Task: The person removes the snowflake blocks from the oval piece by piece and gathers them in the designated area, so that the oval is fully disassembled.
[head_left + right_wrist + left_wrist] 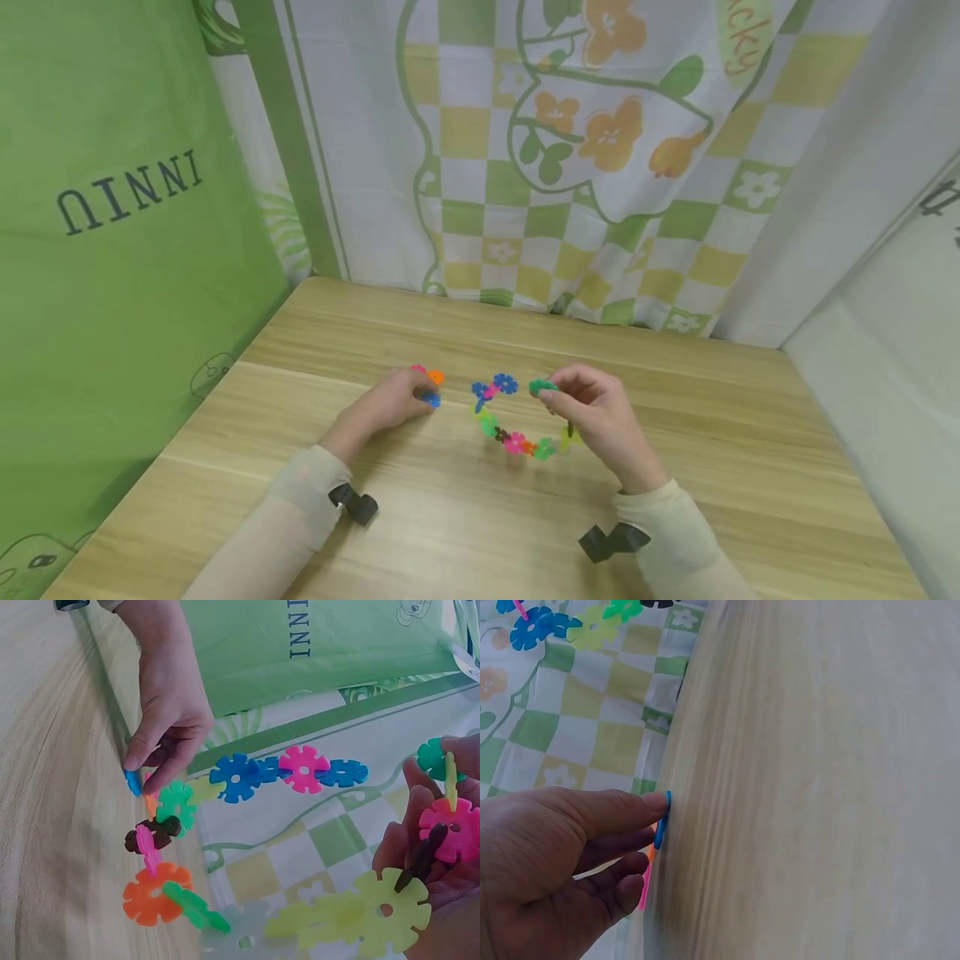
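Observation:
My right hand (603, 417) pinches a green snowflake disc (542, 387) between thumb and fingers. From it a chain of linked snowflake discs (157, 892) hangs in a loop above the table, in pink, dark brown, yellow, clear, green, orange and blue. Its other end, with a blue disc (506, 383), points up in the head view. My left hand (390, 402) is down at the table, pinching a single blue disc (662, 821) at thumb and fingertips. Just beyond those fingers lie an orange disc (436, 377) and a pink disc (417, 368), partly covered by the hand.
The wooden table (480, 533) runs back to a patterned curtain (495, 183). A green cloth (112, 275) hangs along the left side and a pale cloth (885, 333) along the right. Each wrist wears a small black camera (356, 504).

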{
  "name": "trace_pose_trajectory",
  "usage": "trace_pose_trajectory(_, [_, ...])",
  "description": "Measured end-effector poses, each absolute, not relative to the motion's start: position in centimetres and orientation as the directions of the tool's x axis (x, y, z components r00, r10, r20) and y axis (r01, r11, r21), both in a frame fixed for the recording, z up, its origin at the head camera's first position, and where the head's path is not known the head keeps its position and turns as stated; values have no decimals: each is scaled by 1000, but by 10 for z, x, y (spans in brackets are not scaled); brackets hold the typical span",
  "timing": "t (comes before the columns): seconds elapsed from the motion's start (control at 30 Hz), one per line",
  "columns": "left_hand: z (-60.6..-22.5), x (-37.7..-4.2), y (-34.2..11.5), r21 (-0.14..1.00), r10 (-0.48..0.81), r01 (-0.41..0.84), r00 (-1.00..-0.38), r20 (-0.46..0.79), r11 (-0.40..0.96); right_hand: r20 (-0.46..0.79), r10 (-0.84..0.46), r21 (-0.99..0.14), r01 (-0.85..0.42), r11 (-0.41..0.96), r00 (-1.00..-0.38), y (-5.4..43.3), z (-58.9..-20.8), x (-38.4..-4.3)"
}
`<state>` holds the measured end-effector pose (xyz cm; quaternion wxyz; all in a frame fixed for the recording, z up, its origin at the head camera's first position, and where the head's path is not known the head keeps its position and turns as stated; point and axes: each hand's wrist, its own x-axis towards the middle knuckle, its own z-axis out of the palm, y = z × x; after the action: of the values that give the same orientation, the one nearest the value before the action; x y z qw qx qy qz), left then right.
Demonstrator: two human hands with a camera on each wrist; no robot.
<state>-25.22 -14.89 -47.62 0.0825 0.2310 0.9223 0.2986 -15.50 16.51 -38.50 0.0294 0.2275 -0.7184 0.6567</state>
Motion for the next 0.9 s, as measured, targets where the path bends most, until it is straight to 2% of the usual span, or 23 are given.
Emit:
trace_pose_trajectory(0.23, [-472,-252,-154,677,433,292,-901,-44,676,318,-279,-937,-346,53,-906,166,-385,-154])
trace_pose_trajectory(0.9, [-451,-246,-153,712,437,342,-898,55,614,324,-279,-930,-359,81,-904,165,-385,-153])
